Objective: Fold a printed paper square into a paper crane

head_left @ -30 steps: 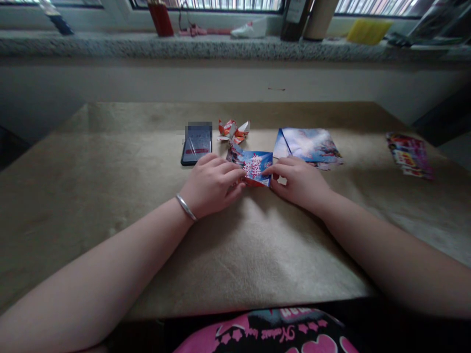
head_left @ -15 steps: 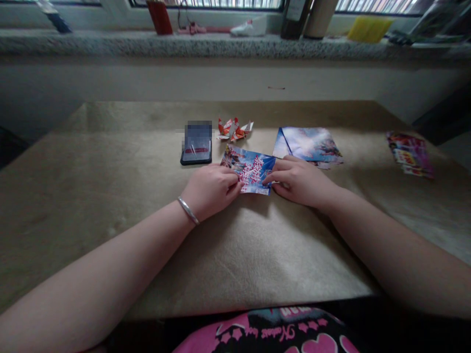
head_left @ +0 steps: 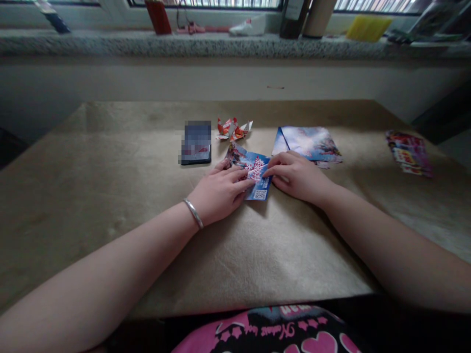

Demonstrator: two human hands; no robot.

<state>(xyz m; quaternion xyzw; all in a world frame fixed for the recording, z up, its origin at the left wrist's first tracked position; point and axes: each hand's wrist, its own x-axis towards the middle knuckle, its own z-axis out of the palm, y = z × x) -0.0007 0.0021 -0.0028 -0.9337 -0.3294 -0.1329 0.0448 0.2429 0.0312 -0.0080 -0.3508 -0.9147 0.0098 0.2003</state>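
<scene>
A blue printed paper sheet (head_left: 262,186) with white-and-red lettering and a small square code lies on the table between my hands. My left hand (head_left: 221,192), with a silver bangle at the wrist, rests on the left part of it with the fingers stretched out, covering that side. At the right edge my right hand (head_left: 296,176) pinches the sheet, index finger on top and thumb tucked below. Just behind the sheet sits a folded red-and-white paper figure (head_left: 234,130) with pointed tips.
A dark phone (head_left: 197,142) lies left of the folded figure. Blue-white printed sheets (head_left: 309,142) lie behind my right hand, and a fanned pile of colourful papers (head_left: 409,154) is at the far right. Several items line the stone windowsill (head_left: 206,46), among them a yellow object (head_left: 368,28).
My left hand has gone from curled fingers on the sheet to stretched-out fingers across it. The lower edge now shows the square code. My right hand has shifted slightly left.
</scene>
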